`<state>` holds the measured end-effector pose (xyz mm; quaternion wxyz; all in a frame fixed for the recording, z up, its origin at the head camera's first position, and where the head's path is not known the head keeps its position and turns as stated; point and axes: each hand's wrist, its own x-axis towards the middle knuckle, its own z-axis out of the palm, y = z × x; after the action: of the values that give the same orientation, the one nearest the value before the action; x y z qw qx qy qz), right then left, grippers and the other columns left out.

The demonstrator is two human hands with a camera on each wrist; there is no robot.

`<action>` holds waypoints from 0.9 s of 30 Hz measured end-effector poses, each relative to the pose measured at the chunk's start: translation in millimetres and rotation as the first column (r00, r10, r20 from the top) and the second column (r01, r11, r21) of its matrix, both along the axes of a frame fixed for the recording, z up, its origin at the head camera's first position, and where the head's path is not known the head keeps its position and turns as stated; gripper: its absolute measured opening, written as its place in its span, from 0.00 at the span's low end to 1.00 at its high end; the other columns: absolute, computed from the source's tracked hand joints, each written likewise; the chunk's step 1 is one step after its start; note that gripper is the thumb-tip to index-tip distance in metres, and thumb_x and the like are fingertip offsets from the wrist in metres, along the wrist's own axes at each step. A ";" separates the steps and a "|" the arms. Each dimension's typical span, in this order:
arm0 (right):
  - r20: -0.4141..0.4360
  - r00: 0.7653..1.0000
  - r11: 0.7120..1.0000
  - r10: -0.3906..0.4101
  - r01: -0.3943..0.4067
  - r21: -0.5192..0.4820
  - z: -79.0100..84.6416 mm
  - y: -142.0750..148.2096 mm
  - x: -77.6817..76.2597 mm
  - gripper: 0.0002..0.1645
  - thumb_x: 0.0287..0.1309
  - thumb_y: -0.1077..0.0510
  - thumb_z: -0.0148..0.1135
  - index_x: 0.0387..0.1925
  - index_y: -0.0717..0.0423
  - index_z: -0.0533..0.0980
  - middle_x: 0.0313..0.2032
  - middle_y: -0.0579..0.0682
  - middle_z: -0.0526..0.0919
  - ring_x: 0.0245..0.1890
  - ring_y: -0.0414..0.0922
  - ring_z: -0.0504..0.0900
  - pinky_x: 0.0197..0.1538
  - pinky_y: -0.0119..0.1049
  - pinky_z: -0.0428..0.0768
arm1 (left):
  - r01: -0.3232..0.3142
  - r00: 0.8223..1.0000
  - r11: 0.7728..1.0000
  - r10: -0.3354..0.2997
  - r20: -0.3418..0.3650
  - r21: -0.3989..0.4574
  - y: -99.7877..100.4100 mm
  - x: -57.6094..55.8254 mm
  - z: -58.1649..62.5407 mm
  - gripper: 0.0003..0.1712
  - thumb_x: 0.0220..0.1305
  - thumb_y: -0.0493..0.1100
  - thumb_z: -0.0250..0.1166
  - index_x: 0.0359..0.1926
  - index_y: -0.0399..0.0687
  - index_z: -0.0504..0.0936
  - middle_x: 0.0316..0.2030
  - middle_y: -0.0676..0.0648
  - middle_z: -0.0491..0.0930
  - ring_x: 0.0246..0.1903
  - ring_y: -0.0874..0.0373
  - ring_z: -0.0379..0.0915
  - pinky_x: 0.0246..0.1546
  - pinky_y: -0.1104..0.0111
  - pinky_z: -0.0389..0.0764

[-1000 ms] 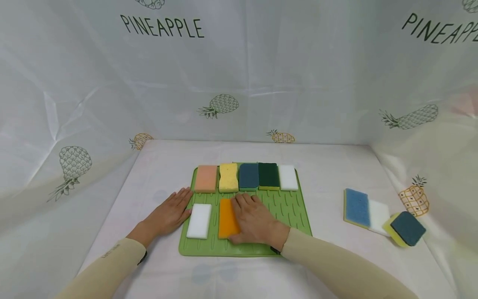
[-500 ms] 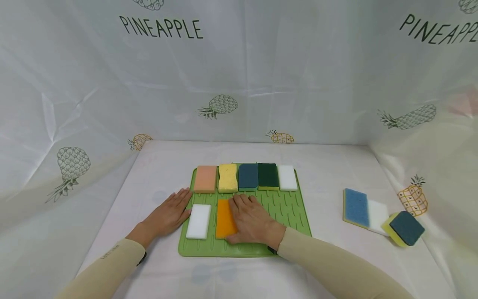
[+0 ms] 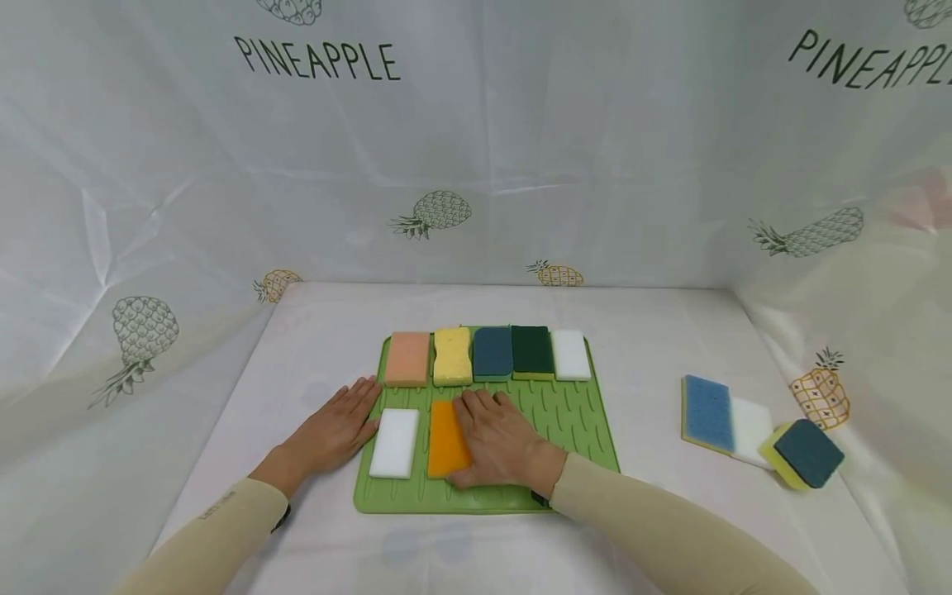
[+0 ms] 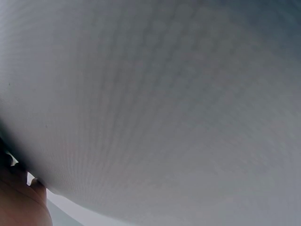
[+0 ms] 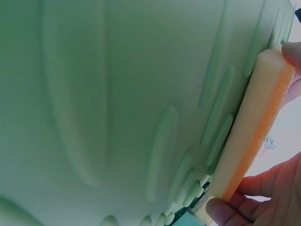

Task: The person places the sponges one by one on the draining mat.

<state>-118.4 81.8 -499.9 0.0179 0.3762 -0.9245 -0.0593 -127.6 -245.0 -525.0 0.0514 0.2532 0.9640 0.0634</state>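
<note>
In the head view, my right hand [image 3: 500, 442] grips an orange-topped sponge [image 3: 447, 442] lying on a green ribbed mat [image 3: 580, 421]. The right wrist view shows its pale side, with the thumb [image 5: 292, 55] at one end and fingers [image 5: 223, 211] at the other. Just left of it, a white sponge [image 3: 394, 444] lies on the mat, a narrow gap between them. My left hand [image 3: 335, 428] rests flat with straight fingers at the mat's left edge. In the left wrist view, only part of the left hand [image 4: 23, 202] shows in the corner.
Along the mat's far edge stand a peach sponge [image 3: 407, 359], a yellow one [image 3: 452, 356], a blue one [image 3: 493, 354], a dark green one [image 3: 532, 350] and a white one [image 3: 570, 355]. To the right lie a blue sponge [image 3: 707, 413], a white one [image 3: 751, 428] and a green-and-yellow one [image 3: 809, 454].
My right hand has slid the orange sponge slightly left, narrowing the gap to the white sponge. The left hand stays in place. The head view has shifted a little.
</note>
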 end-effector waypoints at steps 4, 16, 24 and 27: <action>-0.004 1.000 1.000 0.003 -0.003 -0.016 -0.8 0.4 0.2 0.68 0.53 0.12 0.52 0.76 0.60 0.64 0.68 0.56 0.73 0.65 0.52 0.74 0.62 0.47 0.77 | -0.003 1.000 1.000 0.003 0.003 0.006 0.0 0.9 0.9 0.39 0.84 0.53 0.51 0.81 0.32 0.55 0.81 0.33 0.54 0.81 0.36 0.50 0.80 0.42 0.58; -0.007 1.000 0.999 0.009 -0.009 -0.034 -0.4 2.0 0.1 0.68 0.53 0.11 0.53 0.76 0.58 0.64 0.69 0.57 0.73 0.67 0.52 0.74 0.62 0.49 0.77 | -0.007 1.000 1.000 0.007 0.010 -0.008 0.8 2.2 2.1 0.39 0.84 0.51 0.52 0.82 0.32 0.54 0.82 0.34 0.54 0.81 0.37 0.50 0.81 0.43 0.57; 0.032 0.999 1.000 0.001 0.000 -0.010 -1.6 2.0 -0.2 0.70 0.54 0.10 0.49 0.78 0.58 0.62 0.72 0.56 0.71 0.69 0.52 0.72 0.64 0.50 0.76 | -0.012 1.000 1.000 0.012 0.009 -0.010 0.8 2.8 3.2 0.39 0.84 0.52 0.51 0.82 0.32 0.55 0.82 0.34 0.54 0.81 0.37 0.50 0.81 0.43 0.57; 0.050 0.999 1.000 -0.007 0.007 0.000 -0.8 1.8 0.6 0.71 0.54 0.09 0.47 0.80 0.58 0.60 0.73 0.56 0.69 0.70 0.52 0.71 0.65 0.50 0.75 | -0.010 1.000 1.000 0.010 0.005 -0.013 1.0 3.1 3.7 0.39 0.84 0.52 0.51 0.82 0.32 0.55 0.82 0.34 0.55 0.81 0.37 0.51 0.80 0.43 0.58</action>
<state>-117.7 83.6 -500.6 -0.0054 0.3745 -0.9259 -0.0499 -124.4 -244.0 -521.4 0.0553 0.2480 0.9654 0.0582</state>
